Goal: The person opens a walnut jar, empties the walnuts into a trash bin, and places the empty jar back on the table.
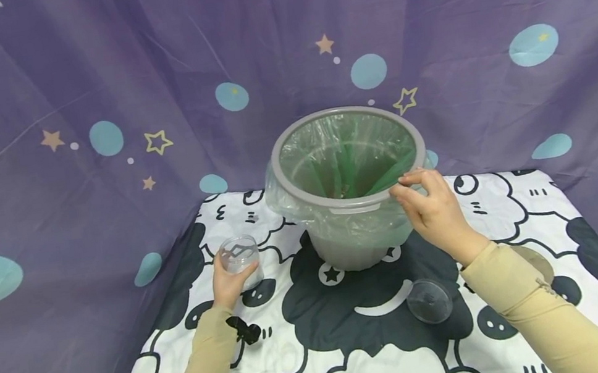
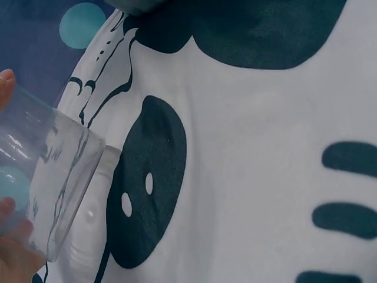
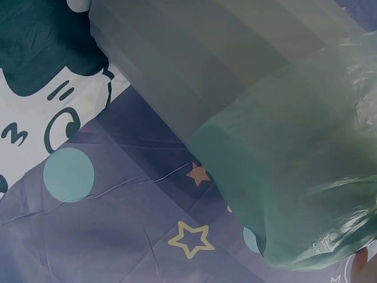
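My left hand [image 1: 230,279] grips a clear plastic jar [image 1: 239,251] at the left of the cloth, thumb on the near side. In the left wrist view, a whitish ribbed piece [image 2: 91,227] shows right beside the jar [image 2: 65,171]. A grey trash bin [image 1: 354,203] stands upright in the middle, lined with a thin green translucent bag [image 1: 296,207] folded over its rim. Thumb and fingertips of my right hand [image 1: 433,210] come close together at the bin's right front rim; I cannot tell whether they pinch anything.
A clear round lid [image 1: 429,301] lies in front of the bin. A small black object [image 1: 245,330] is beside my left sleeve. A beige rounded shape [image 1: 535,263] is partly hidden behind my right sleeve. A purple patterned curtain [image 1: 280,33] hangs behind the cloth-covered table.
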`<action>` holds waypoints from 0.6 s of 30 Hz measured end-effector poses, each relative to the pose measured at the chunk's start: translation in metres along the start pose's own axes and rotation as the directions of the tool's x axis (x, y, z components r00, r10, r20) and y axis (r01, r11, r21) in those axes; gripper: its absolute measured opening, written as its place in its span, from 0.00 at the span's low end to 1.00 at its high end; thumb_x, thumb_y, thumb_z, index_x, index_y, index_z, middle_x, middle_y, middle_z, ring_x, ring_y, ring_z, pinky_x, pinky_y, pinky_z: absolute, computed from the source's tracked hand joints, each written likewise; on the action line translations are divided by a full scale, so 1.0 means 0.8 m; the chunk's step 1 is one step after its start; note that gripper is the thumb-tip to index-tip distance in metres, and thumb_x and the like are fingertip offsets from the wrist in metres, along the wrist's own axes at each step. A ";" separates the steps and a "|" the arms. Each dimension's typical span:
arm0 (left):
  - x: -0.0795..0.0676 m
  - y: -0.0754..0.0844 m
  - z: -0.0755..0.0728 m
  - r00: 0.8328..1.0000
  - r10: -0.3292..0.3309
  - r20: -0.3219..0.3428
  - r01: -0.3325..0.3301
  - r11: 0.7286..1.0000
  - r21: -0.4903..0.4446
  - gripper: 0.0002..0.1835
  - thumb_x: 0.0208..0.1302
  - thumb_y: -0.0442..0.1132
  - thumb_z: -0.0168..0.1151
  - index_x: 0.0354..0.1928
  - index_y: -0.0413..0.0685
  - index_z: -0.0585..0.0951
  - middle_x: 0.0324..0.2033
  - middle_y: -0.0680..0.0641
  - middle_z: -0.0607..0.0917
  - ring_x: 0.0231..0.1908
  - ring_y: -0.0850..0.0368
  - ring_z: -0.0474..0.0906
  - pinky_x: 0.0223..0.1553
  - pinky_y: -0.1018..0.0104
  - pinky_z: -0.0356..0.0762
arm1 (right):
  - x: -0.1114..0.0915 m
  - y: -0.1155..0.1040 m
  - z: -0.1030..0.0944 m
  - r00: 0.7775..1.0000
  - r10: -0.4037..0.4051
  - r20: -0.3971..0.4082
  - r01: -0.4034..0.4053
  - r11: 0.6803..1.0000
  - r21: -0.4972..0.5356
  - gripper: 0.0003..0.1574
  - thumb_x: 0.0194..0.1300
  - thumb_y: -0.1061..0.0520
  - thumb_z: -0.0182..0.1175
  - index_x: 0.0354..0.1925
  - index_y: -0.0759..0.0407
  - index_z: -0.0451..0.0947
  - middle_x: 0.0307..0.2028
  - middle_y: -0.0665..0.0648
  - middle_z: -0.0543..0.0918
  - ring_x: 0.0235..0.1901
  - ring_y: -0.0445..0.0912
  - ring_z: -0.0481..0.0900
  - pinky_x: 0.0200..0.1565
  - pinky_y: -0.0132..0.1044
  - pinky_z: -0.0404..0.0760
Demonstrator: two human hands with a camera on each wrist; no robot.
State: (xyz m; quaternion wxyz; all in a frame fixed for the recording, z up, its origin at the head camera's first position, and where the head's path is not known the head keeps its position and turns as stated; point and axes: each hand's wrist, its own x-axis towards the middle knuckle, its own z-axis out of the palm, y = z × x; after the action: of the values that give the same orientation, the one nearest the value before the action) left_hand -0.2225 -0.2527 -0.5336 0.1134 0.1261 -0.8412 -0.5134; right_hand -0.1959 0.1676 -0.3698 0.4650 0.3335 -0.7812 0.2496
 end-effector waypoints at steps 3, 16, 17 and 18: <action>0.000 0.000 -0.002 1.000 -0.013 0.006 0.013 1.000 -0.008 0.53 0.45 0.42 0.76 0.71 0.42 0.54 0.65 0.34 0.64 0.66 0.38 0.59 0.69 0.48 0.56 | 0.000 0.000 0.000 1.000 0.001 -0.001 -0.001 1.000 -0.004 0.20 0.75 0.49 0.43 0.39 0.60 0.78 0.38 0.68 0.75 0.42 0.63 0.74 0.50 0.54 0.72; -0.005 -0.006 -0.013 0.996 -0.057 0.070 0.057 0.998 0.001 0.55 0.47 0.42 0.75 0.72 0.44 0.49 0.67 0.33 0.60 0.67 0.38 0.57 0.69 0.49 0.55 | 0.001 0.000 0.000 1.000 0.005 0.003 -0.005 1.000 -0.003 0.21 0.75 0.49 0.43 0.39 0.60 0.78 0.38 0.68 0.75 0.42 0.63 0.74 0.51 0.54 0.72; -0.006 -0.006 -0.013 0.996 -0.059 0.069 0.059 0.998 0.001 0.55 0.47 0.42 0.75 0.72 0.44 0.49 0.67 0.33 0.60 0.67 0.38 0.57 0.69 0.49 0.55 | 0.001 0.000 0.000 1.000 0.006 0.003 -0.006 1.000 -0.002 0.21 0.75 0.49 0.43 0.39 0.60 0.78 0.38 0.68 0.75 0.42 0.63 0.74 0.51 0.54 0.72; -0.006 -0.007 -0.014 0.996 -0.063 0.070 0.063 0.998 0.000 0.56 0.46 0.41 0.75 0.72 0.44 0.49 0.67 0.33 0.60 0.67 0.38 0.57 0.69 0.49 0.55 | 0.001 0.000 0.000 1.000 0.007 0.003 -0.007 1.000 -0.003 0.20 0.75 0.49 0.43 0.39 0.60 0.78 0.38 0.68 0.75 0.42 0.63 0.74 0.51 0.54 0.72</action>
State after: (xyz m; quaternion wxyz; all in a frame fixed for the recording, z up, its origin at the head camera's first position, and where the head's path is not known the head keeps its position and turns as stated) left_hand -0.2136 -0.2629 -0.5336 0.0677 0.1342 -0.8397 -0.5218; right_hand -0.1960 0.1673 -0.3694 0.4634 0.3307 -0.7833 0.2496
